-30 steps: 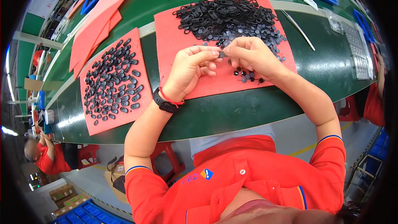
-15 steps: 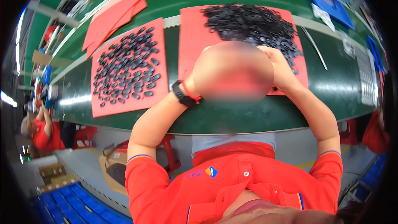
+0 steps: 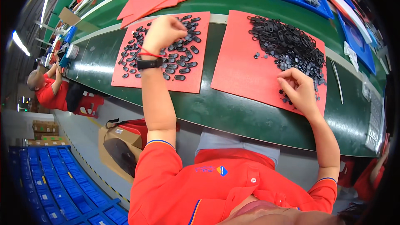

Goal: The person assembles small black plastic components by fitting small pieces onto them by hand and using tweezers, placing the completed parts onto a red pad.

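Head view: dozens of small black oval plastic parts (image 3: 166,54) lie spread on the left red foam mat (image 3: 189,84), centre-left, while a large unsorted heap (image 3: 287,43) remains upper right. The left hand (image 3: 163,31) hovers bunched over the spread; the right hand (image 3: 301,89), fingers curled, rests at the heap's edge.

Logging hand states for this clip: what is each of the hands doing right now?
Left hand: fingers bunched over the spread black parts on the left red mat; any held part hidden.
Right hand: curled at the black parts pile; contents cannot be told.
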### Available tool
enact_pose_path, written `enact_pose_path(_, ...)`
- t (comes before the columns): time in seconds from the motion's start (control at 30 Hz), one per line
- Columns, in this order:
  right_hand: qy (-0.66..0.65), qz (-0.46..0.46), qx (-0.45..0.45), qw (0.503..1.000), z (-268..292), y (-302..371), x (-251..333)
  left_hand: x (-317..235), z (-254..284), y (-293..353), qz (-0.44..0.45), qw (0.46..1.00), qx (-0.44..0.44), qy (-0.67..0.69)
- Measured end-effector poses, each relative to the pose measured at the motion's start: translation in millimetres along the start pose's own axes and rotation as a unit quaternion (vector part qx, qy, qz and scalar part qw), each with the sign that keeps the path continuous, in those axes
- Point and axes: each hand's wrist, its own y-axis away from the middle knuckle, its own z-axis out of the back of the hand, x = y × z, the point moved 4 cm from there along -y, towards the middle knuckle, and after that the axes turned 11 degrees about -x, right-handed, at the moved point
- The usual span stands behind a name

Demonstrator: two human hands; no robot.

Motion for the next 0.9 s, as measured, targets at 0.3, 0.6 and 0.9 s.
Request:
enact_pose_path(0.3, 0.008, 0.095, 0.015, 0.995, 8, -2, 6, -37, -25, 0, -0.095, 0.978, -0.169, -0.082)
enact_pose_path(0.6, -0.176, -0.062, 0.002, 0.982, 8, -16, -16, -94, -113, 32, -0.282, 0.956, -0.05, 0.066)
enact_pose_path(0.9, 0.137, 0.124, -0.002, 0.983, 11, -4, -6, -104, -133, 47, -0.263, 0.964, -0.005, 0.031)
